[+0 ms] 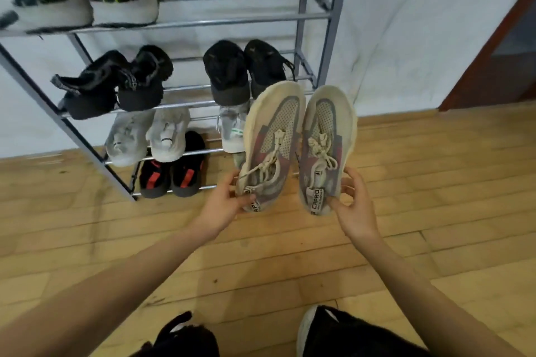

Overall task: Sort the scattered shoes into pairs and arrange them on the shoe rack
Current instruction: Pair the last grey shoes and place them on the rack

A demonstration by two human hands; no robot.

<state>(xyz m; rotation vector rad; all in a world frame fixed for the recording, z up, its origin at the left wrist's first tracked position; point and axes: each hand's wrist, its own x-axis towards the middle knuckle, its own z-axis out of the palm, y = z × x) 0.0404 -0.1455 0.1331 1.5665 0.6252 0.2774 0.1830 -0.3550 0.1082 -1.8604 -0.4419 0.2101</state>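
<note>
Placement step: one matched pair in hand, held in the air before the shoe rack (pixel 324 16).

- Left hand (pixel 224 203) closed on the heel of the left sneaker (pixel 271 136); right hand (pixel 352 206) closed on the heel of the right sneaker (pixel 326 142). Toes up, soles away, sides nearly touching.
- Free space: bottom shelf, right of the black-and-red shoes (pixel 171 174) (partly hidden behind the held pair, so check first).
- Lower both together, toes first, level across both rails.
- Keep loose laces clear of the rails.
- Set flush beside the neighbouring pair, heels aligned.
</note>
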